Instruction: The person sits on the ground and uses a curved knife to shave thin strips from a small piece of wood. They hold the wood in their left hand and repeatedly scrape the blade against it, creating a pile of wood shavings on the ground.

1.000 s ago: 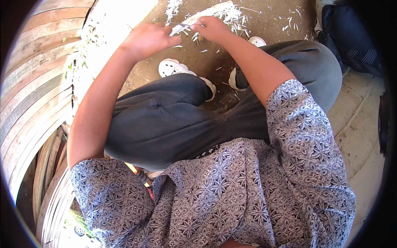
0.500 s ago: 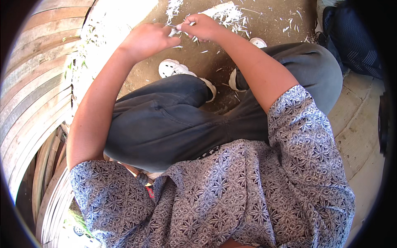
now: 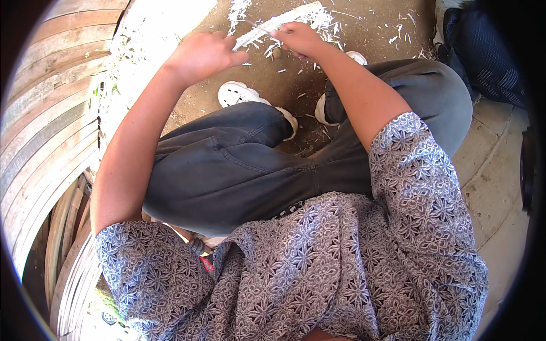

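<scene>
Apparently, the left hand clasps the pale stick near one end to steady it, while the right hand pinches a thin blade.

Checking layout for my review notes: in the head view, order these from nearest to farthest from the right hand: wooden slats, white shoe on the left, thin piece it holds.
From the right hand:
1. Thin piece, in its grasp, pointing left.
2. White shoe, below and to the left.
3. Wooden slats, at the far left.
</scene>
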The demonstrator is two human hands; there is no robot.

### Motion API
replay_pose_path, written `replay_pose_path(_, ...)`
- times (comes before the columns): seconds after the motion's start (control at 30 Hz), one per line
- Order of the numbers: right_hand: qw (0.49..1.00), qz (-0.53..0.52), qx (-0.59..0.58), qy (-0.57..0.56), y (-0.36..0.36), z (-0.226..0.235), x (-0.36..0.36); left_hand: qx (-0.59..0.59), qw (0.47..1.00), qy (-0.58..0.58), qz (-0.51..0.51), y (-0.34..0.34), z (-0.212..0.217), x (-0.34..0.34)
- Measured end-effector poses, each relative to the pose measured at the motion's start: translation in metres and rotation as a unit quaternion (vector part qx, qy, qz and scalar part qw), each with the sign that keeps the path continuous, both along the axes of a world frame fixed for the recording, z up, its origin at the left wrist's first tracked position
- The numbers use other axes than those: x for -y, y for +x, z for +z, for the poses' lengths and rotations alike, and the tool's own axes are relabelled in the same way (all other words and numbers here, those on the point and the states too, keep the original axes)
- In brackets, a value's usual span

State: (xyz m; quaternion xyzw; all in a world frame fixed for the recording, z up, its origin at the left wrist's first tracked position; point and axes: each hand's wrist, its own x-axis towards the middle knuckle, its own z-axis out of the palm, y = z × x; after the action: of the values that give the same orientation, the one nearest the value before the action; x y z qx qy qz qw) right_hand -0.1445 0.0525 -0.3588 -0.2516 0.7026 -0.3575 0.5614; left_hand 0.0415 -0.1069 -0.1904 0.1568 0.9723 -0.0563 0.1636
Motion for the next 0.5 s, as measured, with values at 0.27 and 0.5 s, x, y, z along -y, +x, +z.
replay_pose_path(0.27, 0.996, 0.084, -0.012, -0.002, 0.02, 0.05, 0.027, -0.008, 0.999, 0.021, -0.029, 0.009, -0.002, 0.001)
replay_pose_path(0.5, 0.932, 0.174, -0.284, 0.14, -0.015, -0.007, -0.022, -0.005, 1.0, 0.007, -0.005, 0.005, -0.001, -0.001)
